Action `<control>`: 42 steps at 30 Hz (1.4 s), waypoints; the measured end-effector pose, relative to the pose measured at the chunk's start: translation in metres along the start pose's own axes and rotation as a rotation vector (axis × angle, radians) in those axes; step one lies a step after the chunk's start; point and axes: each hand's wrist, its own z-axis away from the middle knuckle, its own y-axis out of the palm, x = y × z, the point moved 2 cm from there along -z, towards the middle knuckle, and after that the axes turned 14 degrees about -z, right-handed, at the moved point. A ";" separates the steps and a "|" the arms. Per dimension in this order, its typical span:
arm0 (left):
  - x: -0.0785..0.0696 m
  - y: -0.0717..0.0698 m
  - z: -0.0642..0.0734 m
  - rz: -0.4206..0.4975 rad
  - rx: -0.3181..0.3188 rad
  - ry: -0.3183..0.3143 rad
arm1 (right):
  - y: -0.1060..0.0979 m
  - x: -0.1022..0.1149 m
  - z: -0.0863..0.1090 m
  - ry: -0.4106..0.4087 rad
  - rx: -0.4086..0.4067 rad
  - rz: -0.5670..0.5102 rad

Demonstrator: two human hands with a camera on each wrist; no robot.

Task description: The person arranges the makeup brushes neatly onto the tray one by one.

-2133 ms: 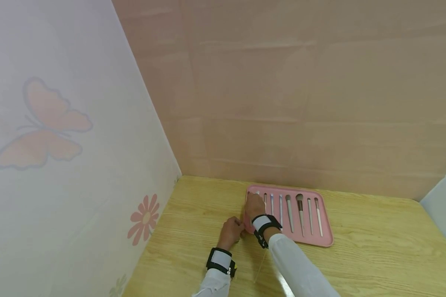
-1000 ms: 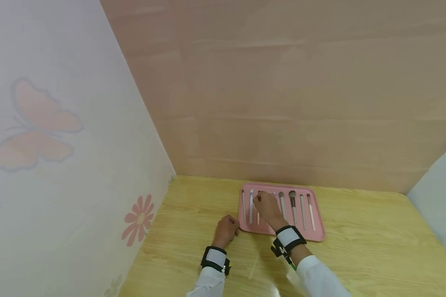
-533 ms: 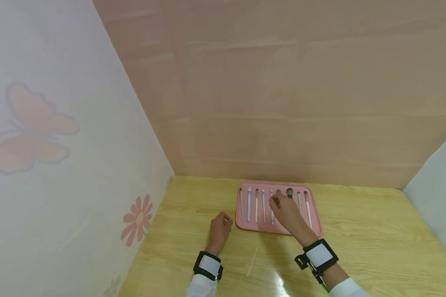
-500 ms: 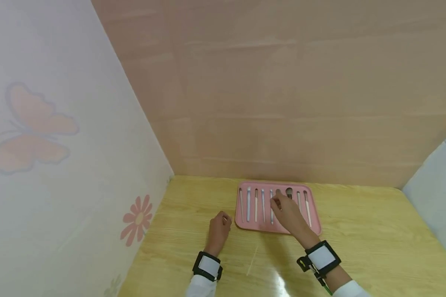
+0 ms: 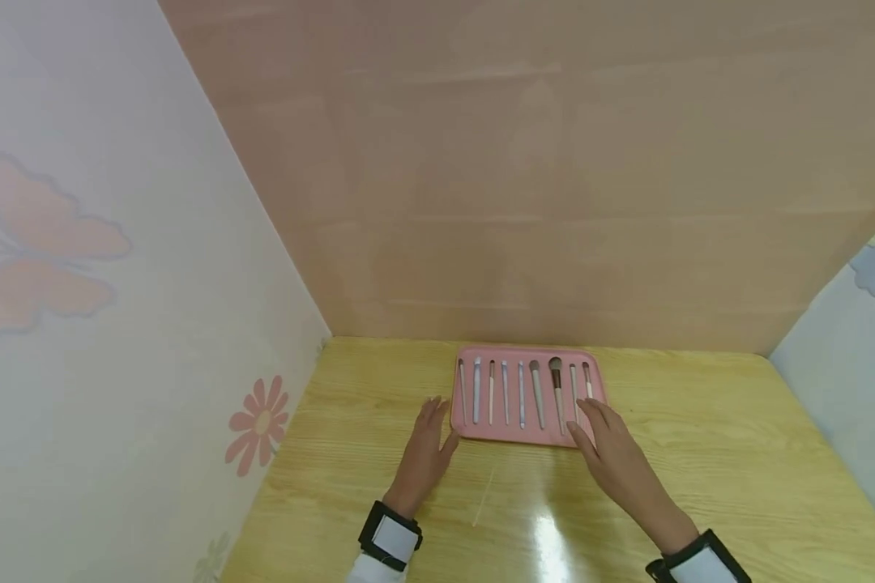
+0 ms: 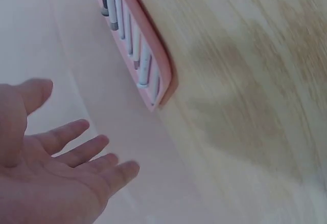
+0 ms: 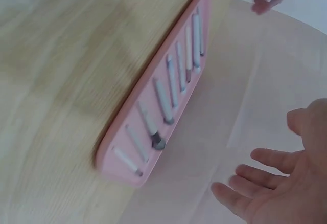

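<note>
Several makeup brushes lie side by side in a row on a pink tray (image 5: 514, 438), bristle ends toward the back wall. The large fluffy brush (image 5: 557, 374) has a dark brown ferrule. My left hand (image 5: 421, 453) is beside the tray's left end, fingers spread and holding nothing. In the left wrist view its palm (image 6: 61, 183) shows bare. My right hand (image 5: 616, 453) is at the tray's right front corner, fingers extended, overlapping the rightmost brush in the head view. The right wrist view shows the right palm (image 7: 286, 183) bare, apart from the tray.
The wooden table (image 5: 700, 437) extends around the tray. A tan back wall (image 5: 481, 202) stands right behind it. To the left is a pale wall (image 5: 189, 243) with butterfly and flower pictures; another pale wall (image 5: 846, 364) is at the right.
My right hand has moved rightward across the brushes, from the tray's left end to its right corner, and its fingers have straightened. My left hand has come off the tray's corner and spread its fingers.
</note>
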 end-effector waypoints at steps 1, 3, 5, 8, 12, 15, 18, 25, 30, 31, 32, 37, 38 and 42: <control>0.000 -0.002 0.002 -0.010 0.008 0.013 | -0.003 -0.002 0.004 -0.012 -0.004 0.009; -0.001 -0.004 0.005 -0.018 0.019 0.042 | -0.009 -0.005 0.013 -0.040 -0.020 0.027; 0.000 -0.006 0.008 -0.032 0.026 0.060 | -0.015 -0.008 0.021 -0.064 -0.039 0.045; 0.001 -0.009 0.013 -0.053 0.022 0.082 | -0.023 -0.011 0.030 -0.086 -0.056 0.072; 0.002 -0.014 0.022 -0.094 -0.001 0.092 | -0.031 -0.013 0.038 -0.103 -0.059 0.118; 0.002 -0.018 0.029 -0.105 -0.018 0.090 | -0.037 -0.015 0.044 -0.109 -0.059 0.139; 0.003 -0.021 0.038 -0.122 -0.018 0.080 | -0.043 -0.019 0.052 -0.101 -0.062 0.146; 0.010 -0.029 0.058 -0.156 0.005 0.038 | -0.043 -0.027 0.070 -0.057 -0.049 0.143; 0.009 -0.034 0.066 -0.190 0.031 0.041 | -0.039 -0.026 0.075 -0.045 -0.056 0.131; 0.008 -0.034 0.066 -0.188 0.038 0.040 | -0.039 -0.027 0.076 -0.040 -0.057 0.125; 0.008 -0.034 0.067 -0.192 0.045 0.039 | -0.039 -0.027 0.077 -0.038 -0.059 0.121; 0.006 -0.033 0.069 -0.178 0.058 0.027 | -0.038 -0.029 0.083 -0.021 -0.068 0.097; 0.005 -0.033 0.069 -0.178 0.057 0.028 | -0.038 -0.030 0.085 -0.020 -0.071 0.095; 0.006 -0.032 0.071 -0.178 0.051 0.030 | -0.034 -0.032 0.090 -0.014 -0.079 0.080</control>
